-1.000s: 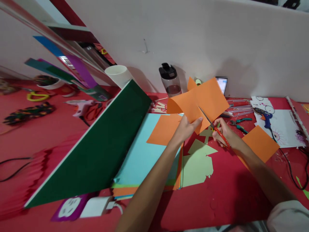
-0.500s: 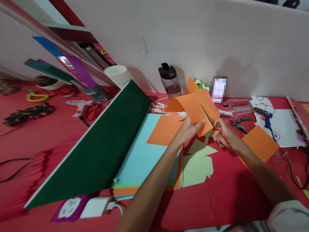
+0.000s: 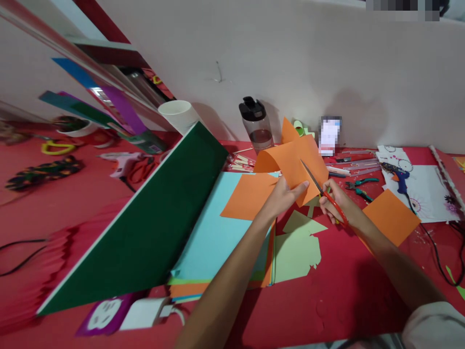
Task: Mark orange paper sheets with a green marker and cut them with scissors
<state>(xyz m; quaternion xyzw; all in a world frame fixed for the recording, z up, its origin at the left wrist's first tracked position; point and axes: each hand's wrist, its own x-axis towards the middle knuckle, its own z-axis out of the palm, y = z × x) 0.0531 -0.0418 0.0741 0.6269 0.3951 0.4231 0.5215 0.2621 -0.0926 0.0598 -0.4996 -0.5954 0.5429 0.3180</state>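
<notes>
From my remote seat, I see the orange paper (image 3: 286, 162) right of centre in the frame, pinched in the left hand (image 3: 284, 198), thumb on top, fingers mostly hidden. The right hand (image 3: 334, 199) is curled round the scissors (image 3: 312, 178), their blade against the sheet. That left thumb sits near the blade, so a slip could nick it; the paper's loose, curling side could sag and skew a cut.

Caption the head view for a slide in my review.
Left hand holding orange paper, right hand holding red-handled scissors up to it, above a red table.
</notes>
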